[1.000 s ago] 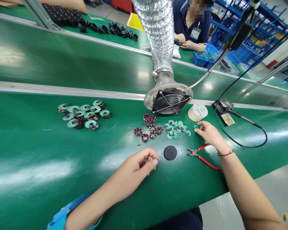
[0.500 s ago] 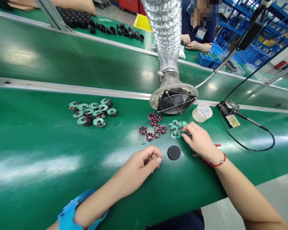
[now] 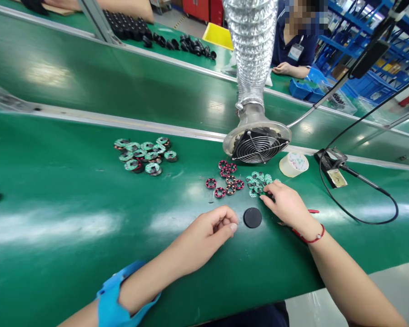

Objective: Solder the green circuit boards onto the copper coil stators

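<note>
My right hand [image 3: 288, 204] is at the edge of a pile of small green circuit boards [image 3: 255, 181]; its thumb and fingertips are apart, touching the boards. My left hand [image 3: 213, 231] hovers low over the table with fingers curled and thumb against them; whatever is inside, if anything, is hidden. Just right of it lies a round black disc [image 3: 252, 218]. Beyond both hands are several red-and-black ring-shaped coils [image 3: 231, 180]. Under my right wrist, red-handled pliers [image 3: 313, 211] are partly covered.
Coils topped with green boards [image 3: 146, 152] stand in a cluster at left. A fan hood [image 3: 259, 145] on a foil duct hangs over the back. A white tape roll [image 3: 293, 164] and a soldering iron stand [image 3: 332, 168] with a looping cable are at right. Another person [image 3: 295, 54] sits beyond the divider.
The view has shifted left, so things appear farther right. My right hand has stayed at the green boards, its fingers slightly lower on the pile. My left hand is still curled.
</note>
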The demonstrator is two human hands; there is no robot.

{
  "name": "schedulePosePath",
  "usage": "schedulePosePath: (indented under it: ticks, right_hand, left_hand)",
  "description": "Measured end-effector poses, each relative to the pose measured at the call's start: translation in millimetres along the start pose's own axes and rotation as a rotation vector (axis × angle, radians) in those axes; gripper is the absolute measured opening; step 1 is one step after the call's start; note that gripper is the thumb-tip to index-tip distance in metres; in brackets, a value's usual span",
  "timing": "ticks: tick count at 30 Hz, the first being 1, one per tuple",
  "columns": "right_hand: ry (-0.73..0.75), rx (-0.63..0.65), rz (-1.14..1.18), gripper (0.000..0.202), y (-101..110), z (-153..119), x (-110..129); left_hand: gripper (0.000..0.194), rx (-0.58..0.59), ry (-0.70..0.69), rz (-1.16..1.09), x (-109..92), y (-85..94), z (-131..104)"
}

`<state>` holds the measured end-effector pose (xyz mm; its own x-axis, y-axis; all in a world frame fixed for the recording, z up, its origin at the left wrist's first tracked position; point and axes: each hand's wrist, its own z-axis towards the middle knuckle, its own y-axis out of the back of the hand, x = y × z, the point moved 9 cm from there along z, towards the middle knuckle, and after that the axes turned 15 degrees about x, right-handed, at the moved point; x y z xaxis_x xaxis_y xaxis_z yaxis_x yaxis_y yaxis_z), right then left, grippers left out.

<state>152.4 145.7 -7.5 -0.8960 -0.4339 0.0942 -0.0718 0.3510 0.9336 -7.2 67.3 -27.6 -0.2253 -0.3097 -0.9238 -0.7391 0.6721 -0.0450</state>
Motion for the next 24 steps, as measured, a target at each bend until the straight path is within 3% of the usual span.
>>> schedulePosePath:
  ticks: [7, 14, 21, 24]
  right_hand:
    - [-0.005, -0.017, 0.059, 0.021, 10, -13, -14]
    - [-0.081, -0.058, 0.130, 0.010, 13, -5, -24]
    - [-0.055, -0.006, 0.139, 0.027, 4, 9, -8]
    - [-0.045, 0.031, 0.162, 0.025, 3, 18, -6]
  left_hand:
    - [0.019, -0.005, -0.021, -0.001, -2, 0.0, 1]
    - [0.018, -0.009, -0.020, -0.001, 0, 1.0, 3]
    - [0.020, 0.007, -0.024, 0.015, 1, -0.9, 3]
    - [0.020, 0.004, -0.027, 0.019, 1, -0.3, 3]
